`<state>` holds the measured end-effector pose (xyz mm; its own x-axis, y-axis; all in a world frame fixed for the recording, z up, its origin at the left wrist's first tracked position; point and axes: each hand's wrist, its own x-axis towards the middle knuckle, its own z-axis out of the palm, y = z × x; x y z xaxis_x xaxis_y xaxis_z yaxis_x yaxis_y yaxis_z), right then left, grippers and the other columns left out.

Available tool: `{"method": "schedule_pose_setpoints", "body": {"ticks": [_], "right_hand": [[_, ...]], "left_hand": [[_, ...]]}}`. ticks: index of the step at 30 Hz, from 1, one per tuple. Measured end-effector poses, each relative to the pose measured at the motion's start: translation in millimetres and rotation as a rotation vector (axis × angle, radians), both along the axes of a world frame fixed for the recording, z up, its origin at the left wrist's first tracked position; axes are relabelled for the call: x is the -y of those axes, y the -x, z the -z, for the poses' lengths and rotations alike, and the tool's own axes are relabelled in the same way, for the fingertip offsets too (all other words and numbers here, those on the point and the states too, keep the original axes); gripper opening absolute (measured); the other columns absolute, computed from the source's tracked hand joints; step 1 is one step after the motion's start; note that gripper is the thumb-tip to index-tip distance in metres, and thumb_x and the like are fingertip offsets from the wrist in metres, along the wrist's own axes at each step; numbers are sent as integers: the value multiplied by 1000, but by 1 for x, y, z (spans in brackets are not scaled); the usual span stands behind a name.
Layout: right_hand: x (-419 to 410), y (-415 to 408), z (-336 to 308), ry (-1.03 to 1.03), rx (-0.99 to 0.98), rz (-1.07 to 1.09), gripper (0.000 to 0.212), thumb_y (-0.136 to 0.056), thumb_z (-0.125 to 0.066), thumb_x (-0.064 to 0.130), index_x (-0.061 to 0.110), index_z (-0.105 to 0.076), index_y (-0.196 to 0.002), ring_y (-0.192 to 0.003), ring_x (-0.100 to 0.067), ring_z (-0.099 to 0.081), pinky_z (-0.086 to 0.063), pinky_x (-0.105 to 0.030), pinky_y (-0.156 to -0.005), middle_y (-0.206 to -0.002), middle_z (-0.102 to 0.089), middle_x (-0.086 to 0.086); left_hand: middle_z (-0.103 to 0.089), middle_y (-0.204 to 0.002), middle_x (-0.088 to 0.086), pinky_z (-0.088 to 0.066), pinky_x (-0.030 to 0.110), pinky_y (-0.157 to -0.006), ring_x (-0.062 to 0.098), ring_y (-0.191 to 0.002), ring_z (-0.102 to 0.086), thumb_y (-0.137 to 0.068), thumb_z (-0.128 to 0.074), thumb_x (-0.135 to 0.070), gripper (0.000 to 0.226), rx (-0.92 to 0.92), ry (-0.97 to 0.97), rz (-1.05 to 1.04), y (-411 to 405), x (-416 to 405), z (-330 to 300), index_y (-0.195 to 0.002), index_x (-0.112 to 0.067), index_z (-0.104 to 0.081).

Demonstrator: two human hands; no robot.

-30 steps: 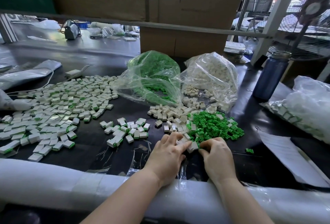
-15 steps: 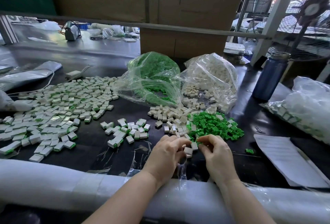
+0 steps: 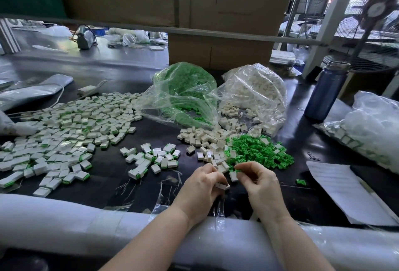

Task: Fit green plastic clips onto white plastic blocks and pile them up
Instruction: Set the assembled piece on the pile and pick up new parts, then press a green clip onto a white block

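My left hand (image 3: 201, 186) pinches a white plastic block (image 3: 222, 186) just above the dark table. Close to its right, my right hand (image 3: 258, 181) holds a small green clip (image 3: 237, 171) between thumb and forefinger. Another white block (image 3: 233, 176) lies between the two hands. Straight ahead sits a loose heap of green clips (image 3: 259, 152), with bare white blocks (image 3: 207, 141) to its left. A small group of fitted blocks (image 3: 151, 158) lies left of the hands. A wide spread of fitted blocks (image 3: 64, 132) covers the table's left side.
Two clear bags stand behind the heaps, one of green clips (image 3: 185, 91), one of white blocks (image 3: 254, 93). A blue bottle (image 3: 326, 91) stands at right, with a bag of parts (image 3: 371, 128) and a paper sheet (image 3: 343, 190). White foam padding (image 3: 64, 216) lines the near edge.
Both hands have drawn back from the edge of the heaps toward me and lifted slightly. The left now holds a white block, the right a green clip, held a little apart.
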<state>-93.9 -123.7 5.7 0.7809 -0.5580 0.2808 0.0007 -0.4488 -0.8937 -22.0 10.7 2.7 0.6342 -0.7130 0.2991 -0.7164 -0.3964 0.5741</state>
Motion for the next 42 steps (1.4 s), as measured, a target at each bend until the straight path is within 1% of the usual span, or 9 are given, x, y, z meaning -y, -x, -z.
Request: {"method": "schedule_pose_setpoints", "body": {"ticks": [3, 8, 12, 16, 20, 24, 30, 34, 42], "right_hand": [[0, 0, -1, -61, 27, -23, 21, -80, -69, -1, 20, -67, -78, -70, 0, -62, -47, -10, -69, -74, -69, 4], [-2, 1, -2, -108, 16, -75, 19, -81, -67, -1, 18, -69, -82, -76, -4, -65, -51, -16, -74, -77, -71, 3], [-5, 2, -4, -108, -41, -167, 22, -79, -67, -4, 17, -68, -73, -68, -7, -64, -52, -19, -68, -69, -69, 0], [-9, 0, -2, 11, -121, -237, 21, -78, -69, -2, 19, -67, -72, -70, -4, -63, -49, -16, -70, -72, -69, 3], [-7, 0, -1, 8, -89, -193, 21, -79, -68, -2, 18, -67, -74, -69, 0, -62, -46, -10, -68, -73, -68, 5], [-4, 1, -2, -61, -26, -188, 21, -80, -67, -2, 18, -69, -77, -72, -5, -64, -48, -12, -68, -74, -70, 4], [-4, 1, -2, -141, -20, -187, 21, -80, -68, -2, 17, -68, -74, -69, -8, -63, -51, -19, -67, -72, -69, 2], [-6, 1, -3, -151, -32, -209, 22, -79, -68, -3, 17, -66, -72, -66, -11, -63, -54, -25, -66, -68, -68, 1], [-8, 1, -4, -130, -51, -216, 20, -80, -67, -3, 15, -63, -73, -63, -8, -62, -53, -22, -63, -64, -66, 4]], "left_hand": [[-59, -99, -5, -42, 19, -89, 11, -96, -56, -87, -63, -15, 19, -67, 92, -19, 1, -2, -2, -105, -18, -68], [-61, -87, -14, -42, 5, -76, -2, -79, -57, -86, -64, -17, 20, -204, 187, -60, 0, -5, -2, -102, -30, -67], [-64, -72, -14, -47, 11, -69, -3, -65, -59, -85, -66, -15, 27, -353, 276, -106, -2, -6, -2, -83, -41, -62], [-65, -85, -11, -50, 17, -79, 0, -77, -61, -83, -67, -9, 26, -387, 320, -120, -4, -6, -3, -81, -35, -65], [-63, -93, 0, -54, 30, -84, 17, -85, -64, -84, -65, -6, 26, -429, 328, -131, -5, -6, -2, -85, -31, -66], [-66, -91, -5, -50, 17, -82, 9, -85, -63, -85, -64, -8, 26, -452, 345, -101, -5, -7, -2, -87, -34, -68], [-65, -82, 7, -56, 25, -71, 14, -74, -67, -83, -65, -5, 15, -600, 395, -96, -6, -7, -5, -84, -19, -63], [-65, -81, 10, -56, 21, -65, 15, -72, -69, -84, -61, 2, 13, -769, 488, -72, -5, -6, -7, -90, -9, -62], [-68, -80, 13, -57, 24, -66, 20, -74, -70, -82, -65, 0, 8, -777, 483, -99, -7, -7, -6, -85, -7, -63]]}}
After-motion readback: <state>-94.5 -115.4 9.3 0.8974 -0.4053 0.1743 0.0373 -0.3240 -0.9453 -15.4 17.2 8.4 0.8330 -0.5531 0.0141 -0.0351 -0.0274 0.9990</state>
